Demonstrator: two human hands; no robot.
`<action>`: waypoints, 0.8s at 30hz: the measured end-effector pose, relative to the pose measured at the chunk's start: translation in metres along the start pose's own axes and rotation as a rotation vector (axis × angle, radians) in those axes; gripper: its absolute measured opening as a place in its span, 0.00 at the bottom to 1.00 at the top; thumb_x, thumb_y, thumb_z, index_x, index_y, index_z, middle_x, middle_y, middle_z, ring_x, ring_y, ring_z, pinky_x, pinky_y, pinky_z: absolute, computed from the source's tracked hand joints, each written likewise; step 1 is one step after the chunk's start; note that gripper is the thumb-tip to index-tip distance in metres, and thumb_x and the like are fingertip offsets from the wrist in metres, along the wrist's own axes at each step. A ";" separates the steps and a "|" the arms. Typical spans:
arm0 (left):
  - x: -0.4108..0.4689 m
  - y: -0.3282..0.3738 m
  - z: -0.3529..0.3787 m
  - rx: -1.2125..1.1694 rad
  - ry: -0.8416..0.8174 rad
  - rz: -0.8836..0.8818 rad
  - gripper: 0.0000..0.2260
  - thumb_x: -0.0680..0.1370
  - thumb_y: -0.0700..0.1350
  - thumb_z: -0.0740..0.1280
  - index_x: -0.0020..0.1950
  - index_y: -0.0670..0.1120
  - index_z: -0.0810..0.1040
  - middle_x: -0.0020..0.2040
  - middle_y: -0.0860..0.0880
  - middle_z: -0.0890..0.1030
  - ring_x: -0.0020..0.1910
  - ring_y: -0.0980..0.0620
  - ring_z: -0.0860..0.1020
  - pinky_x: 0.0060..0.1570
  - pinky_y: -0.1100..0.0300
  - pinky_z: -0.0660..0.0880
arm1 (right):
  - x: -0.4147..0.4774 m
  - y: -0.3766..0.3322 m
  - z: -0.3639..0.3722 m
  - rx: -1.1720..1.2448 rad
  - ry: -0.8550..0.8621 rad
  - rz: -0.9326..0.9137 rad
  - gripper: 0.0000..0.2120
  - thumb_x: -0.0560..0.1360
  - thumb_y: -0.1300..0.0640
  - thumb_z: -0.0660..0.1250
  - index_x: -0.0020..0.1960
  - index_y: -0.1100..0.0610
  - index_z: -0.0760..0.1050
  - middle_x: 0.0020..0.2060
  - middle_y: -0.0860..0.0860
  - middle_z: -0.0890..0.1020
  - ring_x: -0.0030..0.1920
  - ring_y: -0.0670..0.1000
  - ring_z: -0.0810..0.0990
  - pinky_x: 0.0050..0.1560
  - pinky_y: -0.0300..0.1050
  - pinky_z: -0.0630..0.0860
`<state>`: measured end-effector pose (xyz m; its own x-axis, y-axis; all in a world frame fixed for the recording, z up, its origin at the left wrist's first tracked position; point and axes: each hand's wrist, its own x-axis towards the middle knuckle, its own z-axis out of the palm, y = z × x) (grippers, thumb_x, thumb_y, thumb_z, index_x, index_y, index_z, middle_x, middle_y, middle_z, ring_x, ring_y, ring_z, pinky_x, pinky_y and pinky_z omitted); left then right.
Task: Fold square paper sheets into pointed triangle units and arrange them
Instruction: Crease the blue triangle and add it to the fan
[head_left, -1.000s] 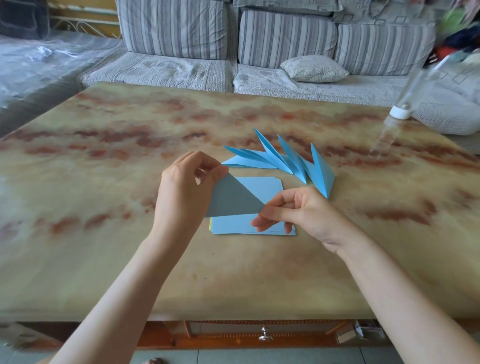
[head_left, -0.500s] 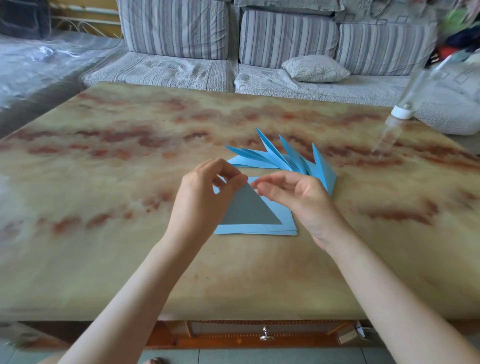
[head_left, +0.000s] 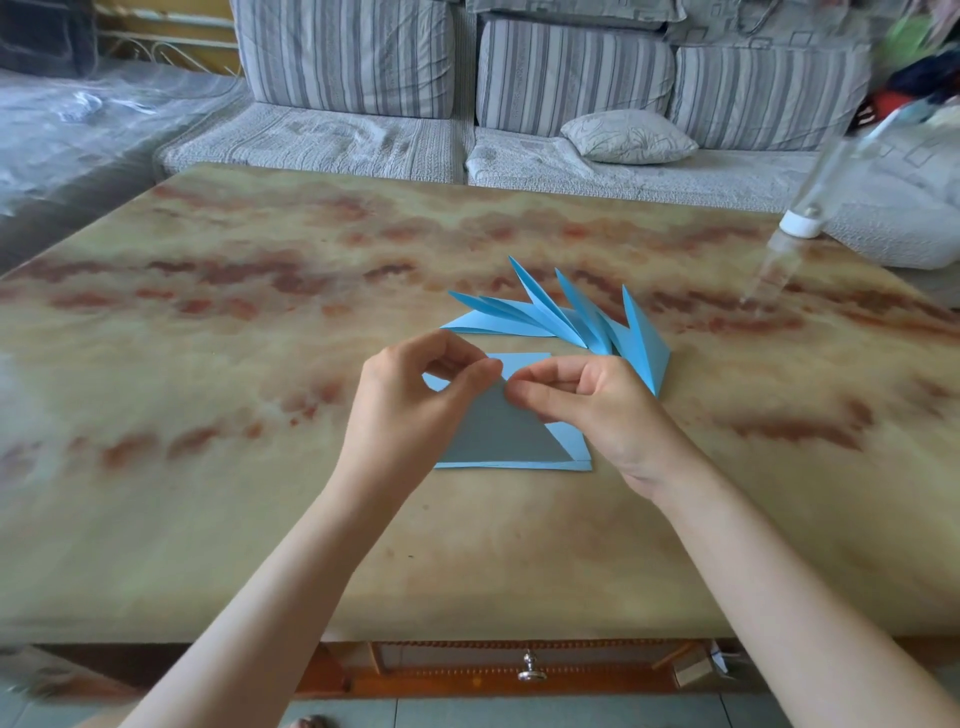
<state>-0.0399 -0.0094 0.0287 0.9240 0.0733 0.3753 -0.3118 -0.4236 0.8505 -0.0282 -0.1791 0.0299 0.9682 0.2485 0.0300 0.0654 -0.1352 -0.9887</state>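
Blue folded triangle pinched at its tip by left hand and right hand, both grips clamped, above paper stack on bench.

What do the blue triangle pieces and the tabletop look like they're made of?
The blue triangle pieces look like thin matte paper: sharp creases, flat faces. The tabletop looks like polished marble or a marble-print laminate, going by the reddish veining and soft sheen; which one is unclear.

No text, label, brand or number can be read anywhere.
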 end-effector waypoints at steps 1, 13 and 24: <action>0.002 -0.001 -0.003 -0.008 0.027 -0.007 0.08 0.73 0.44 0.72 0.35 0.53 0.79 0.32 0.61 0.80 0.34 0.67 0.76 0.37 0.75 0.67 | 0.000 0.000 -0.001 -0.014 -0.007 0.004 0.03 0.73 0.63 0.70 0.42 0.57 0.81 0.35 0.45 0.84 0.38 0.41 0.80 0.43 0.31 0.75; 0.020 -0.017 -0.026 -0.007 0.201 -0.081 0.09 0.75 0.48 0.70 0.35 0.55 0.77 0.31 0.60 0.78 0.31 0.66 0.72 0.31 0.74 0.64 | -0.004 0.009 -0.018 -0.081 -0.095 0.086 0.04 0.75 0.63 0.69 0.46 0.64 0.80 0.43 0.56 0.86 0.44 0.51 0.85 0.44 0.41 0.80; 0.014 -0.015 -0.011 0.043 0.047 -0.101 0.07 0.73 0.48 0.72 0.36 0.54 0.79 0.33 0.55 0.77 0.31 0.61 0.71 0.28 0.72 0.63 | 0.001 0.004 -0.007 -0.059 0.034 -0.004 0.12 0.69 0.51 0.71 0.48 0.56 0.81 0.44 0.49 0.86 0.43 0.47 0.83 0.45 0.40 0.78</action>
<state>-0.0243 0.0083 0.0251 0.9387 0.1592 0.3059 -0.2068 -0.4500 0.8688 -0.0257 -0.1860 0.0268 0.9755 0.2165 0.0397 0.0822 -0.1913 -0.9781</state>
